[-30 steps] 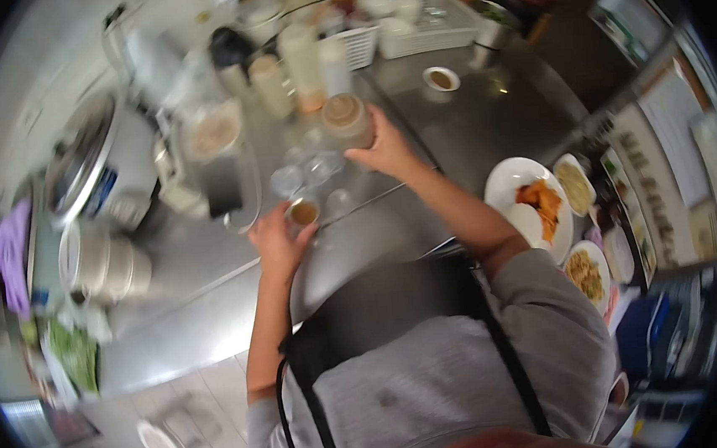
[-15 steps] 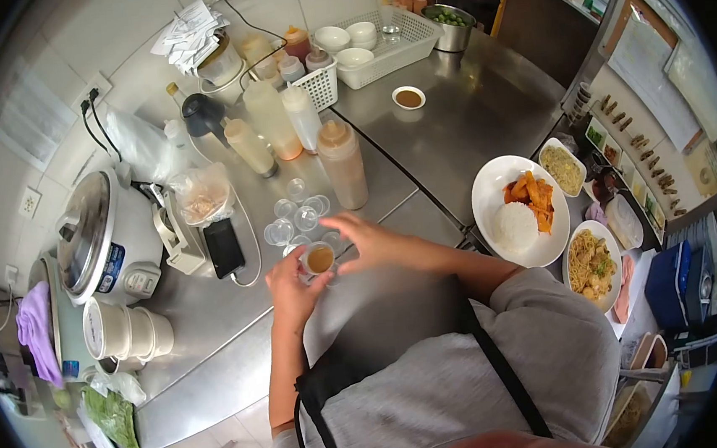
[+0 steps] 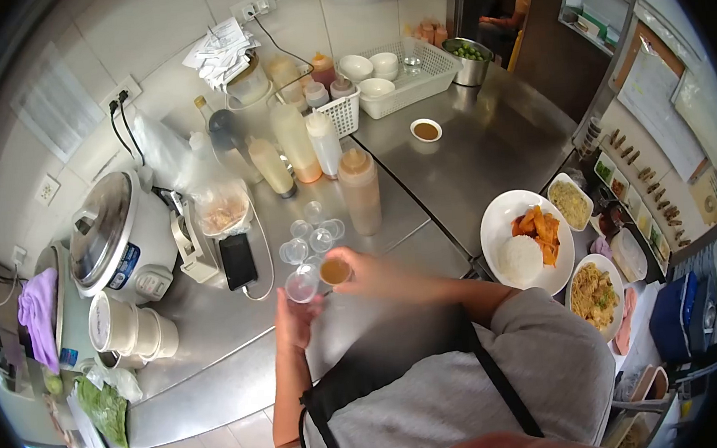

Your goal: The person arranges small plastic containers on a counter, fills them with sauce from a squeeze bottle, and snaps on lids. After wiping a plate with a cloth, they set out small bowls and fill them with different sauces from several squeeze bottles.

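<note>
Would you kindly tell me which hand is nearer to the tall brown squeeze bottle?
The right hand, just on the near side of the bottle, apart from it; the left hand is farther off, to its left and closer to the body.

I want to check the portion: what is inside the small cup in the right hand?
The small cup in the right hand holds brown liquid. Its surface shows; the cup's bottom is hidden beneath, so the depth is unclear.

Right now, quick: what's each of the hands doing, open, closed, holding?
Left hand: fingers at a clear cup; whether it grips it cannot be told.
Right hand: closed, holding the sauce cup.
</note>
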Tool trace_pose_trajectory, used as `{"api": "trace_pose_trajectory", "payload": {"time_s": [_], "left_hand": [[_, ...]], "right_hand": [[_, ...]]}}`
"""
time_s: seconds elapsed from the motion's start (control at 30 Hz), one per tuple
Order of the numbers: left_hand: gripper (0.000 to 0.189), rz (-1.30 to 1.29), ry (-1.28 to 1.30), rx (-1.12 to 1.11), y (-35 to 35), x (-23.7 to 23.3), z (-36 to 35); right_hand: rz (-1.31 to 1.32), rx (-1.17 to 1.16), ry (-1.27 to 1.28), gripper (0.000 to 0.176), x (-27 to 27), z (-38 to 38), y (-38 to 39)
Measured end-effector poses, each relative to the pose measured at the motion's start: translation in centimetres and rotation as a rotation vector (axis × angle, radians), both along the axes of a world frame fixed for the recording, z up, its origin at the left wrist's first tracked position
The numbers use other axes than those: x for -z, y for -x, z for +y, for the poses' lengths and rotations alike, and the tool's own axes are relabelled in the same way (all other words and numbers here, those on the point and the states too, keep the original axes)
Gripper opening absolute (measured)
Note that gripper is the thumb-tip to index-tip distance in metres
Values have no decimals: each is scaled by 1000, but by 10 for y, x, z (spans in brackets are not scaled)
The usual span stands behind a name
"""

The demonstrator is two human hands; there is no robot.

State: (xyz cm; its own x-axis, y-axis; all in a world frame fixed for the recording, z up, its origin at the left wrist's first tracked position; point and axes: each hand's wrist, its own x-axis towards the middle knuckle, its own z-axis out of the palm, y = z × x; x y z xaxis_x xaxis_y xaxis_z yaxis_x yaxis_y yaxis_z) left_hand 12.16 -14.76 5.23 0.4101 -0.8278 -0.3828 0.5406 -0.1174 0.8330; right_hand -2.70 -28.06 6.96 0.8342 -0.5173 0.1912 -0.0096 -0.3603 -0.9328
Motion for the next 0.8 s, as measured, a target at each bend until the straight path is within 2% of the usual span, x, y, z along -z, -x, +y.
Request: {"api": "trace_pose_trajectory", "payload": {"time_s": [0.1,0.2,0.27,0.3,0.4,0.47,0.57,0.6,0.7,0.8], "left_hand": [[64,127,139,121,9,-5,-5],[59,-151,7,107,17,-13,-7],[56,-271,-26,174,20,-18,-12],[55,-322,-60,197,21,-19,-11],[48,-302,-16,219,16,-14,-15],[46,-293,-23,221,17,-14,-13],[41,-265,-12,190,16,-12,-9],[39,-258,7,190,15,-11,-12],[40,-338,50,40,15,1,-13],[32,-426,93,-22,23,-9,-14]], "right_hand": [[141,35,22,52,-18,9,4],[164,36,165,50,-4,7,1],[125,11,258,50,12,11,-2],[155,-3,213,49,16,12,-5],[256,-22,117,48,12,10,-13],[162,-38,220,45,14,10,-15],[83,-48,121,46,9,14,-17],[38,-87,178,49,13,12,-17],[-126,-271,-356,51,28,17,-21],[9,-179,-229,50,17,19,-20]]}}
